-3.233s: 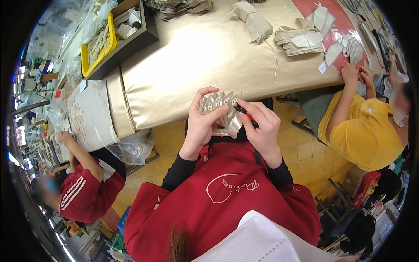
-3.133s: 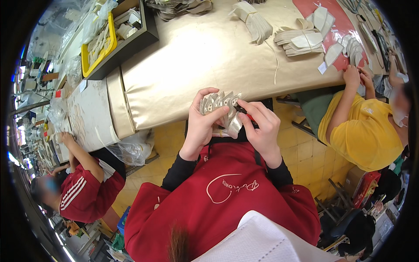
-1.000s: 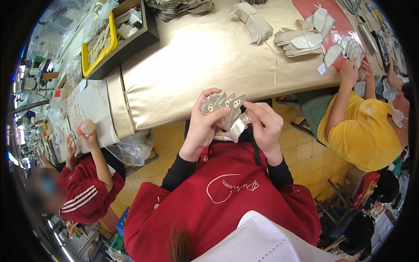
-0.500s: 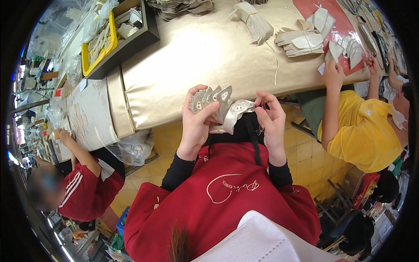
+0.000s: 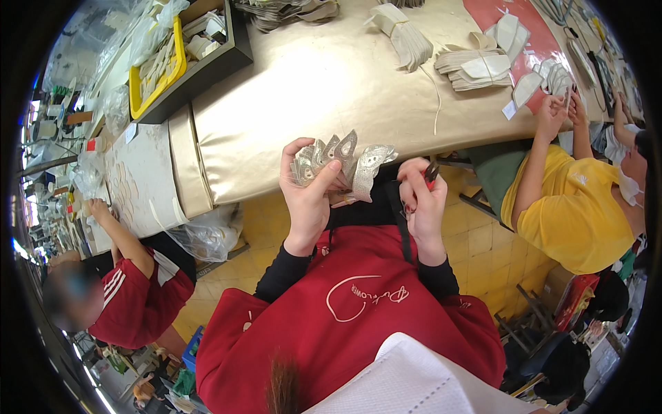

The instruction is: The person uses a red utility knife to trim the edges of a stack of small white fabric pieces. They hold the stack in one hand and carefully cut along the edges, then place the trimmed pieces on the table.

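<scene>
My left hand (image 5: 307, 200) is closed round a fanned stack of silver-grey cut pieces (image 5: 335, 155), thumb across the front. They have pointed ends and small holes. At the stack's right side, a shinier, curved silver piece (image 5: 371, 170) stands out toward my right hand (image 5: 425, 210). That hand is closed on a small red-and-black snipping tool (image 5: 432, 176), its dark end pointing up. A gap lies between the tool and the shiny piece. The fingers partly hide the tool, so its exact kind is unclear.
Ahead is a table with a gold cover (image 5: 276, 131). Tied bundles of pale pieces (image 5: 476, 69) lie at its far right; a black tray (image 5: 238, 52) and yellow basket (image 5: 135, 96) stand at left. A co-worker in yellow (image 5: 562, 207) sits right, another in red (image 5: 148, 297) left.
My right hand has drawn away from the shiny piece and turned, bringing the red-and-black tool into clearer view. My left hand has shifted slightly left. The co-worker's hands at right have moved right.
</scene>
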`<state>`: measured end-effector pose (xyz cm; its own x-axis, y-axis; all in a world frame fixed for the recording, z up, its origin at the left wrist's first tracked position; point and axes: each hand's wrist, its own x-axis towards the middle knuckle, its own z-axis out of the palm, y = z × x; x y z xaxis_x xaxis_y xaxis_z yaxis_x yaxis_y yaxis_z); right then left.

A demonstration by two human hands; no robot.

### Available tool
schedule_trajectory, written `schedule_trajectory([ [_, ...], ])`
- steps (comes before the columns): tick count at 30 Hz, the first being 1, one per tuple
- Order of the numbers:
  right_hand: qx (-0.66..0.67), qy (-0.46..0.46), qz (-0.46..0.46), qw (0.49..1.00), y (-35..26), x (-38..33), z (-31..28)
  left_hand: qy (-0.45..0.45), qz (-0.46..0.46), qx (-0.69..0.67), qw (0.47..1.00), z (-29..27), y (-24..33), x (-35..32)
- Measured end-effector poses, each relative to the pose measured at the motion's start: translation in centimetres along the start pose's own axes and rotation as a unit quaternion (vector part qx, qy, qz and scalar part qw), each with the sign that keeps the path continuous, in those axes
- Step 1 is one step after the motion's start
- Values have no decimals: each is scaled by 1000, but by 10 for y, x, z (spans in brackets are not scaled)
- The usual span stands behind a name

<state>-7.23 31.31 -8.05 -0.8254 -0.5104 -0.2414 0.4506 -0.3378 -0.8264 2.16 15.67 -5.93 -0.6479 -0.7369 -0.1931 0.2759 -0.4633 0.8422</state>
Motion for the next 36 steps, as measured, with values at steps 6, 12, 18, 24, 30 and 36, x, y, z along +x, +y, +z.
schedule_trajectory([
  [6, -132, -68, 41, 988, -1, -5, 7, -31, -34, 4, 999, 5, -1, -4],
  [12, -155, -80, -63, 983, -6, -4, 25, -35, -97, 4, 995, 6, -2, -2],
  [18, -100, -48, -4, 994, -3, -2, 26, -89, -157, 28, 983, 2, 1, 3],
  [24, -167, -46, -34, 984, 0, 1, 24, -135, -286, -55, 947, -1, 6, 11],
  [30, -247, -37, -70, 966, -2, -3, 26, -163, -269, -21, 949, -1, 2, 9],
  [36, -379, -18, -237, 894, -3, 2, 28, -144, -237, 16, 961, 0, -2, 7],
])
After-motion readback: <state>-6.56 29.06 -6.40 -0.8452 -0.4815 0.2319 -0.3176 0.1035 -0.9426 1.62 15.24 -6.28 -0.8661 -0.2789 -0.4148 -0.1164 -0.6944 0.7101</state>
